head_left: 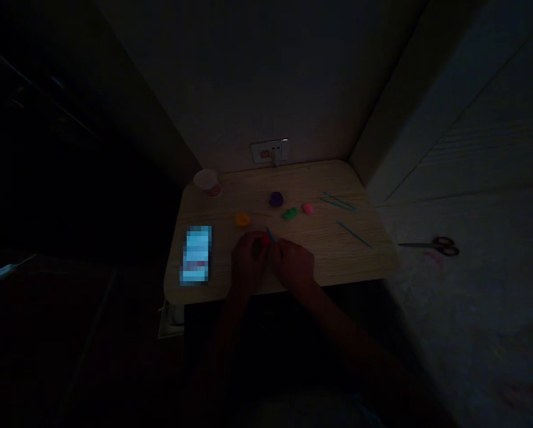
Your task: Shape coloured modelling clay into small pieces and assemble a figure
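Note:
My left hand (247, 257) is closed, its fingers pinching a small red lump (265, 239) that looks like modelling clay. Close beside it, my right hand (295, 261) grips a thin blue stick (270, 233), which angles up and left next to the red lump. Whether stick and lump touch, I cannot tell in the dim light. Beyond my hands lie an orange lump (242, 220), a purple lump (276, 199), a green lump (289, 213) and a pink ball (308, 208), all on the small wooden table (338, 261).
A lit phone (196, 255) lies at the table's left, with a paper cup (208, 183) behind it. Thin blue sticks (354, 234) rest on the right. Scissors (445, 245) lie on the pale surface beyond the table's right edge. A wall socket (270, 151) holds a plug.

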Demonstrator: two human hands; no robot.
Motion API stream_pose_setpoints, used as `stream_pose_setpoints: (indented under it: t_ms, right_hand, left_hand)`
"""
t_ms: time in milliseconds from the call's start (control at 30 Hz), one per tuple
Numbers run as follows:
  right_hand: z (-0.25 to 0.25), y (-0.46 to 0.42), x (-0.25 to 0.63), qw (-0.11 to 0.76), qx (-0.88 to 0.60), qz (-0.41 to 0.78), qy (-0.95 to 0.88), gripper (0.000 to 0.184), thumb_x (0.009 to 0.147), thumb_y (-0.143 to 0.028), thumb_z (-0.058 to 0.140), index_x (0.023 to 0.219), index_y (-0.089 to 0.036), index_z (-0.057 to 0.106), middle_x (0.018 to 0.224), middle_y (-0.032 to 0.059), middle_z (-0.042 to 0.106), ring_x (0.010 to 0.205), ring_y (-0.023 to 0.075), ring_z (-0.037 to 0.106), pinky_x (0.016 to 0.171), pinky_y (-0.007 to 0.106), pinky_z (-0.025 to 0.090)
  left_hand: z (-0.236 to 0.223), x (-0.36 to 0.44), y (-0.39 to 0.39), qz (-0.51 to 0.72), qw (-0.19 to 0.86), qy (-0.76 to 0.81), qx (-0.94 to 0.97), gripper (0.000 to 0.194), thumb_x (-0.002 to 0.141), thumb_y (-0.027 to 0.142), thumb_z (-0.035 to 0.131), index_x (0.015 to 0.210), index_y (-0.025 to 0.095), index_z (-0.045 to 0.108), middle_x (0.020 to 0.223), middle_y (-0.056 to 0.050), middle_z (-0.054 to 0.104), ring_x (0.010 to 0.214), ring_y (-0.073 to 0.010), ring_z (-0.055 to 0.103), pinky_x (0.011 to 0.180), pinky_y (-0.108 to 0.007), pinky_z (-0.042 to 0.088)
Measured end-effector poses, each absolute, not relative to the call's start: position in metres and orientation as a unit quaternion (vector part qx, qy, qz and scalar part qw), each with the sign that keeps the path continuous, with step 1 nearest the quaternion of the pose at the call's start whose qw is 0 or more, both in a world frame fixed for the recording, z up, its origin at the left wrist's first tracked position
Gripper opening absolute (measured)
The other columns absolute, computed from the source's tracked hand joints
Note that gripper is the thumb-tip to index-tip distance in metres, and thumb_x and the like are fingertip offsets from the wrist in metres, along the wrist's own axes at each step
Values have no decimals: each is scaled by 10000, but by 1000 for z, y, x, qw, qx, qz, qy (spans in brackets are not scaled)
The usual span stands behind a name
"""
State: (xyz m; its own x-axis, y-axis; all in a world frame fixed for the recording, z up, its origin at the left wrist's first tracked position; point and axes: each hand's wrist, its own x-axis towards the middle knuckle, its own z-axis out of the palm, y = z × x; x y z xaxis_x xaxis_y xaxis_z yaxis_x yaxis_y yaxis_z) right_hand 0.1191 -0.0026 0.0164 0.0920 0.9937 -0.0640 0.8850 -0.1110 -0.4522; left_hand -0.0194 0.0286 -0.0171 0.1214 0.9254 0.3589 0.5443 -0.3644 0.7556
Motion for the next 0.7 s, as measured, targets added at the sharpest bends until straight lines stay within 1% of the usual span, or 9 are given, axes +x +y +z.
stream_pose_setpoints:
  t_ms: [333, 467, 700]
  right_hand:
    - [15, -4, 119, 156, -717, 180, -655, 358, 1089, -328, 425, 973, -196, 736, 928, 92, 797, 780, 201, 711, 642, 295, 340]
    - [14, -4, 118, 148, -713, 174, -662, 355, 1081, -337, 441, 968, -203, 749, 929, 88, 798, 769, 203, 710, 629, 303, 332]
    - [15, -4, 120, 155, -710, 172, -666, 336, 1076, -335, 455, 950, -210, 741, 937, 73, 797, 764, 195, 698, 622, 310, 313]
  left_hand:
    - [-18, -19, 28, 413, 218, 522, 714, 150, 903, 193, 692, 1049, 225, 683, 1064, -57, 751, 1017, -241, 700, 948, -409, 563]
    - [-19, -20, 28, 420, 219, 519, 712, 157, 896, 175, 690, 1044, 226, 679, 1056, -52, 747, 1011, -237, 696, 950, -404, 558]
    - [-19, -20, 28, 416, 211, 526, 711, 135, 904, 197, 699, 1035, 222, 678, 1049, -54, 746, 1020, -245, 689, 952, -412, 544]
